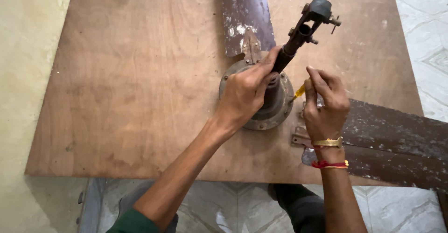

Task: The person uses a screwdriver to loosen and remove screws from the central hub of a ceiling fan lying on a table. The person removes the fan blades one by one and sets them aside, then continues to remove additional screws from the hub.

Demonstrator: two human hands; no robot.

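Note:
An old ceiling fan lies on a brown plywood board [130, 83]. Its round grey motor housing [275, 116] sits near the board's middle, with a dark down rod [303, 27] rising from it toward the camera. My left hand [245, 93] is wrapped around the base of the rod on top of the housing. My right hand [326, 104] holds a small yellow-handled screwdriver [298, 92] with its tip at the housing's right edge. A gold bangle and red thread sit on my right wrist.
One rusty brown fan blade [245, 13] points to the far edge, another [392, 144] runs off to the right past the board. A pale wall lies along the left, tiled floor at the right and below. My knees show under the near edge.

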